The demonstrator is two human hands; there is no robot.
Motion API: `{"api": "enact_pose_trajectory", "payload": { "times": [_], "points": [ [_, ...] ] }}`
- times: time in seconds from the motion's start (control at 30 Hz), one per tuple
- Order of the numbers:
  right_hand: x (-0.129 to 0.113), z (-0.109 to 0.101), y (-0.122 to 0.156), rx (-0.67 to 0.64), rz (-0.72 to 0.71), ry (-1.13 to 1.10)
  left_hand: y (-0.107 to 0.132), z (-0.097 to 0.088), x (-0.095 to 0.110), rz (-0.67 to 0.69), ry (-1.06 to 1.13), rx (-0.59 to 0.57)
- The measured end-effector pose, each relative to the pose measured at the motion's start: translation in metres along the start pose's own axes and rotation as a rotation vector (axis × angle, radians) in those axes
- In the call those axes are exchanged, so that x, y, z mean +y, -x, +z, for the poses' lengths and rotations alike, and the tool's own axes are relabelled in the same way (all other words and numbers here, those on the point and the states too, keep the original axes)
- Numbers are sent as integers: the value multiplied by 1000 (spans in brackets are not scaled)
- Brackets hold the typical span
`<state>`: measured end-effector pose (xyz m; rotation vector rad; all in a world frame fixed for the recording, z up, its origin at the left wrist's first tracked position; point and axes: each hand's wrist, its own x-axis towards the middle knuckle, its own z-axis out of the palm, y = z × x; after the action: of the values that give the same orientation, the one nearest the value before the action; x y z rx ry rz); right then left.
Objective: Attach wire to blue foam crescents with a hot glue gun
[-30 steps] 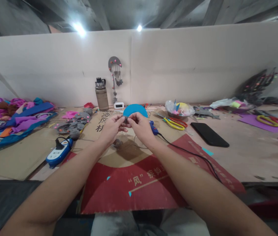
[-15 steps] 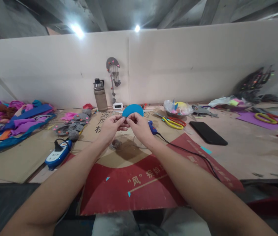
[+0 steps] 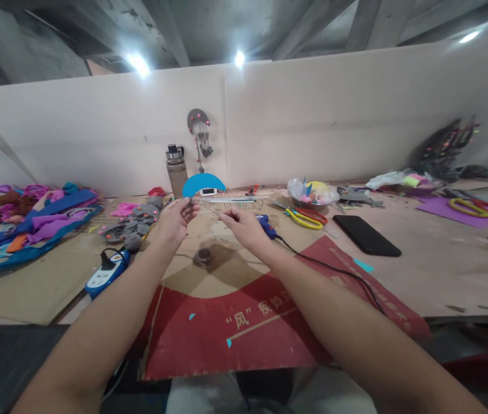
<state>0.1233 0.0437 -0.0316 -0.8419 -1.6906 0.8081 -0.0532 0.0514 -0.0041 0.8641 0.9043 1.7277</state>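
Observation:
My left hand (image 3: 180, 219) pinches the end of a blue crescent-shaped piece (image 3: 204, 183), which looks like felt and stands up above my fingers. Thumb and forefinger are closed in my right hand (image 3: 240, 223), a little to the right, on a thin thread (image 3: 210, 208) that stretches toward the blue piece. Whether a needle is on the thread is too small to tell. Below my hands a small roll of grey cord (image 3: 203, 257) lies on the cardboard (image 3: 183, 280).
A blue glue gun (image 3: 266, 225) with a black cable lies beside my right hand. Further right are yellow-and-red-handled scissors (image 3: 304, 218) and a black phone (image 3: 367, 236). On the left stand a power strip (image 3: 106, 275), grey felt pieces (image 3: 134, 221) and a bottle (image 3: 177, 172).
My hands, together half a second ago, have moved apart. The left hand carried the blue crescent to the left, and the thread now stretches between the hands.

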Motion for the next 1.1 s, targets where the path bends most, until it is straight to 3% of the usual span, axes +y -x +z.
{"api": "enact_pose_trajectory", "payload": {
  "times": [0.2, 0.3, 0.37, 0.43, 0.53, 0.57, 0.63, 0.7, 0.8, 0.97, 1.1],
  "points": [
    [-17, -24, -3, -153, 138, -307, -26, -25, 19, 104, 124, 229],
    [-24, -40, -1, -346, 79, -355, -31, -32, 21, 131, 145, 249],
    [-24, -49, -1, -463, 47, -242, -31, -32, 19, 143, 142, 221],
    [-18, -57, -3, -406, 25, 1, -29, -30, 14, 139, 115, 182],
    [1, -69, -10, -46, -27, 529, -22, -23, 5, 114, 51, 100],
    [9, -72, -12, 23, 43, 716, -19, -20, 2, 99, 26, 62],
    [24, -76, -14, -40, 299, 965, -13, -15, -2, 88, -33, -16],
    [36, -74, -14, -150, 443, 1004, -7, -10, -5, 94, -70, -54],
    [47, -64, -14, -200, 484, 996, 2, -3, -8, 93, -109, -101],
    [47, -61, -15, -155, 529, 885, 15, 6, -13, 47, -173, -197],
    [43, -67, -15, -46, 527, 681, 16, 6, -17, 29, -195, -202]
  ]
}}
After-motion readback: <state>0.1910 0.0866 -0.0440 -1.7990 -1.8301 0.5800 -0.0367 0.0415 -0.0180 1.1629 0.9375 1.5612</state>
